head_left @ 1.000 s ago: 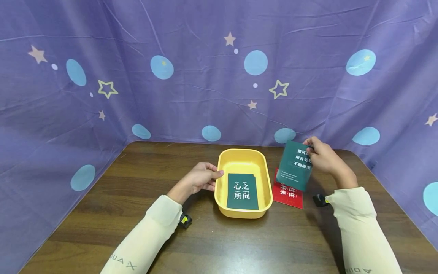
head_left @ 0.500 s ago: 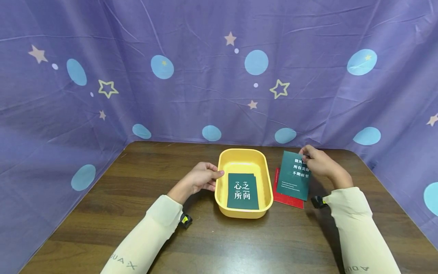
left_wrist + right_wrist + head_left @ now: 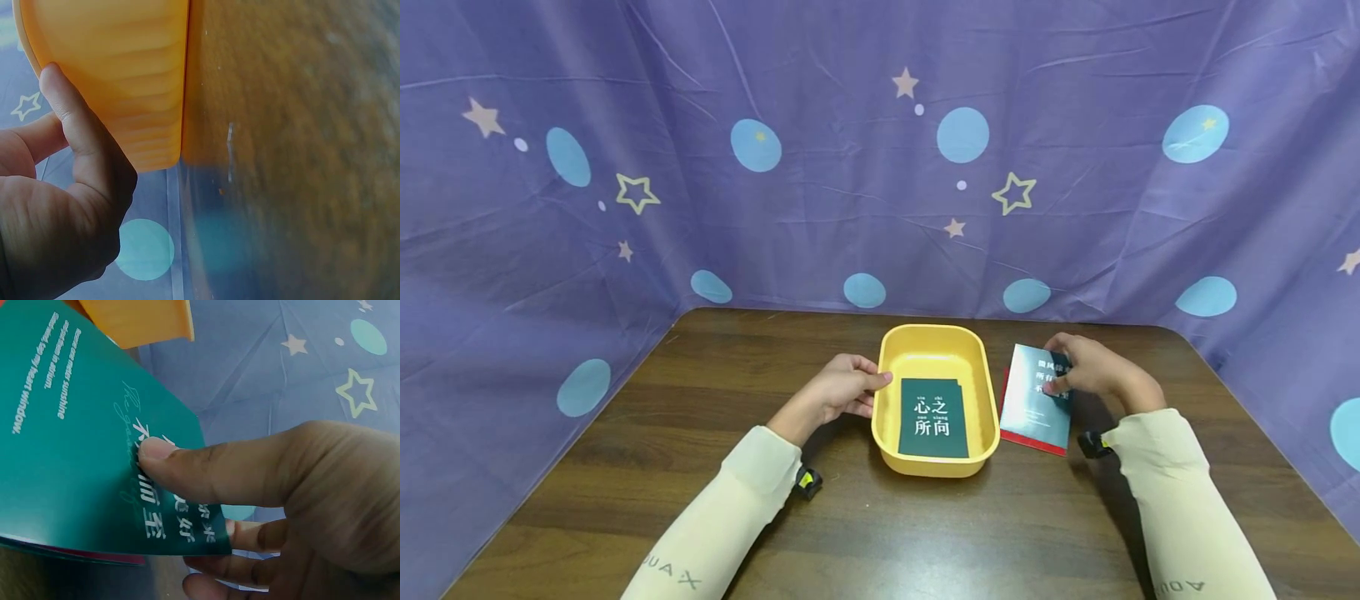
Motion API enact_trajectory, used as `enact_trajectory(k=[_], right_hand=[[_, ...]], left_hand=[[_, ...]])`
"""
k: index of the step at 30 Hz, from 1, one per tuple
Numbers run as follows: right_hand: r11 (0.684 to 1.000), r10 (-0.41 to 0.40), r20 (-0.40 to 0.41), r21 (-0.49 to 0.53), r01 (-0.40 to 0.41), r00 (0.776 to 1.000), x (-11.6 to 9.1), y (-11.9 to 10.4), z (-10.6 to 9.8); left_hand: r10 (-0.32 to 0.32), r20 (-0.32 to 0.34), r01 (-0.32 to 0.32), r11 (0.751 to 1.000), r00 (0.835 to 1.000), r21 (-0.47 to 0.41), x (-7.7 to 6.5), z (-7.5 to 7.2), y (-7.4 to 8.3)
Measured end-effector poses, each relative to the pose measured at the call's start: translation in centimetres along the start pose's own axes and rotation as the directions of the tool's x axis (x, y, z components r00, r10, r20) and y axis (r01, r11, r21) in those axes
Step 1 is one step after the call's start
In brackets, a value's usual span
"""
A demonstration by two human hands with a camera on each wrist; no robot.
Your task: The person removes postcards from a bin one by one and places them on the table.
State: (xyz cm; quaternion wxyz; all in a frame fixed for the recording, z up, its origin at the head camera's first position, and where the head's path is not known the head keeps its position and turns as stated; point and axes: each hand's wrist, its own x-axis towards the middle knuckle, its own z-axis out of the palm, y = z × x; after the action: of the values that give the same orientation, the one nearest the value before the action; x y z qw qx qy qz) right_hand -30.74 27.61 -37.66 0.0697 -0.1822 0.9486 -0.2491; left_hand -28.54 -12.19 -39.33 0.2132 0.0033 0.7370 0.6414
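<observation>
My left hand [image 3: 847,386] pinches the left wall of a yellow plastic tray [image 3: 987,379], thumb over the rim; the left wrist view shows the thumb on the tray wall [image 3: 137,81]. Dark green cards [image 3: 932,442] with white lettering lie stacked in the tray. To the right of the tray, my right hand [image 3: 1093,367] holds another green card [image 3: 1033,408] by its far right corner, thumb on top and fingers beneath. That card covers most of a red card [image 3: 1033,444], of which only the left and front edges show.
The brown wooden table [image 3: 737,367] spreads around the tray. A purple curtain [image 3: 820,208] with stars and blue ovals hangs along its back and sides. A black wrist camera [image 3: 1093,444] shows under the right cuff, another black wrist camera [image 3: 807,482] under the left.
My right hand has lowered the green card toward me and down over the red card, and its surface now catches glare. The left hand and the tray have stayed in place.
</observation>
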Motion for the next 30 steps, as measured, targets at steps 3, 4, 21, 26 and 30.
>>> enact_trajectory(k=[3,4,21,26,30], right_hand=[[1.0,0.005,0.029,-0.003,-0.005,1.0,0.2,-0.1,0.4],[1.0,0.007,0.039,-0.003,-0.007,0.999,0.3,-0.1,0.6],[0.998,0.051,0.147,-0.03,-0.047,0.988,0.9,0.1,1.6],[0.998,0.053,0.155,-0.049,-0.046,0.986,1.0,0.1,1.7],[0.998,0.05,0.149,-0.052,-0.043,0.988,1.0,0.2,1.9]], left_hand=[[-0.002,0.003,0.002,1.0,1.0,0.001,0.0,0.0,0.0],[-0.004,0.003,0.004,1.0,1.0,-0.001,0.0,0.0,0.0],[0.007,0.018,-0.007,1.0,1.0,-0.009,-0.4,0.1,0.4],[0.004,0.014,-0.004,1.0,1.0,-0.019,-0.1,0.0,0.2],[0.002,0.01,-0.002,1.0,1.0,-0.02,-0.2,0.0,0.2]])
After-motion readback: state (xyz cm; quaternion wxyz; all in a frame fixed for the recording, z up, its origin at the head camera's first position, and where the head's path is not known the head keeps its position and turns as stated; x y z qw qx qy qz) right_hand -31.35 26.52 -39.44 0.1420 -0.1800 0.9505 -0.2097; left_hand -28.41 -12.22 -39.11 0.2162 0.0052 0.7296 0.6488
